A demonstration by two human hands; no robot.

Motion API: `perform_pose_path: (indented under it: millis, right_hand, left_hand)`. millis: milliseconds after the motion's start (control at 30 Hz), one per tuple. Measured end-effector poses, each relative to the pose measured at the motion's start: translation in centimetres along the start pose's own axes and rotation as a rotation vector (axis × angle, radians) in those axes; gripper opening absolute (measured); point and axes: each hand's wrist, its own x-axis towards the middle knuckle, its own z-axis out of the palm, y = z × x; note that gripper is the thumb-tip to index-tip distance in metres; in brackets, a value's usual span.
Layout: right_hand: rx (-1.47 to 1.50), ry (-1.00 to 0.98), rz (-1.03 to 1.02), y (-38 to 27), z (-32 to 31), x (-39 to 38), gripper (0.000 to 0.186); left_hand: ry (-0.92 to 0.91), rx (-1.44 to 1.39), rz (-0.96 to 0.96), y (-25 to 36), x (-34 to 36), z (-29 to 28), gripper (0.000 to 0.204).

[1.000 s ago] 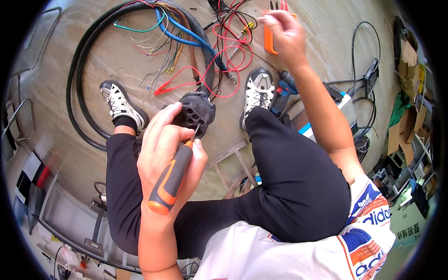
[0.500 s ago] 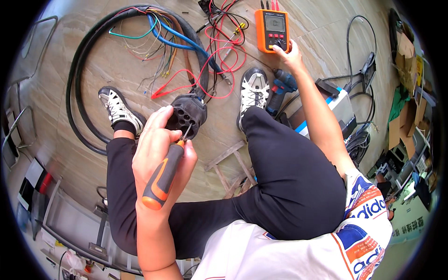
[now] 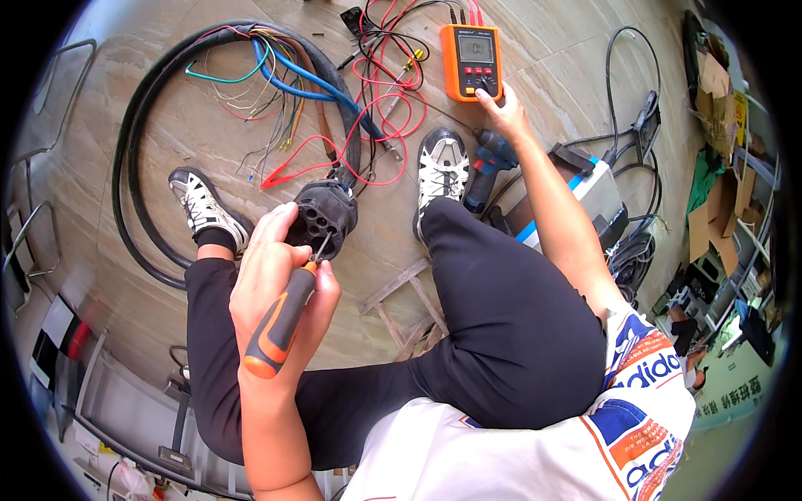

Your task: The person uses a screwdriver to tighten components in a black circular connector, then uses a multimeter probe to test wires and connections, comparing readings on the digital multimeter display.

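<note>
The black, round plastic connector with several deep holes in its face [image 3: 330, 207] sits in front of me, left of centre, between the feet, its holed face turned back toward the wearer and a little left. I have the gray-and-orange handled screwdriver [image 3: 284, 321] in the left hand [image 3: 269, 275], fingers curled closed round it and thumb along the handle's right side. Its long axis slants from lower left to upper right, so the thin metal shaft points straight at the lower holes; I cannot tell how deep the tip goes. The upper fingertips lie at the connector's left rim, touching or just beside it. That hand is by far the nearer one.

The right hand [image 3: 507, 115] is well apart, up and to the right, at the lower edge of the orange-and-dark handheld meter with a gray screen [image 3: 472, 71]. Its thumb touches the casing near the dial, with the hand partly closed; I can't tell whether it grips or only rests there.

Farther out, I see a red clip lead [image 3: 280, 177] just beyond the connector, a thick black cable loop [image 3: 123, 167], loose blue wires [image 3: 313, 94] and a blue-and-black cordless drill [image 3: 484, 171] beside the right shoe [image 3: 443, 171].
</note>
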Motion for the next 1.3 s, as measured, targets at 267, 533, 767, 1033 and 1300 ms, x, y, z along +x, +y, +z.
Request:
perform_pose_path:
  millis: [267,533,767,1033,1300]
  right_hand:
    - [-0.018,-0.032,-0.114,3.5,-0.2,0.7,0.09]
    - [-0.554,0.094,-0.06,5.6,1.1,0.0,0.096]
    - [-0.669,0.095,-0.013,4.1,2.4,-0.6,0.102]
    - [-0.695,0.094,-0.027,4.4,2.6,-0.1,0.108]
    - [-0.712,0.104,-0.082,5.9,2.0,0.8,0.105]
  left_hand:
    - [0.014,-0.019,0.015,0.0,0.0,0.1,0.024]
    - [0.027,-0.02,0.037,0.0,0.0,0.1,0.024]
    - [0.043,0.015,-0.014,0.0,-0.2,0.1,0.019]
    - [0.058,-0.05,0.013,-0.4,-0.2,0.2,0.021]
    - [0.045,-0.043,0.038,-0.4,0.0,0.3,0.022]
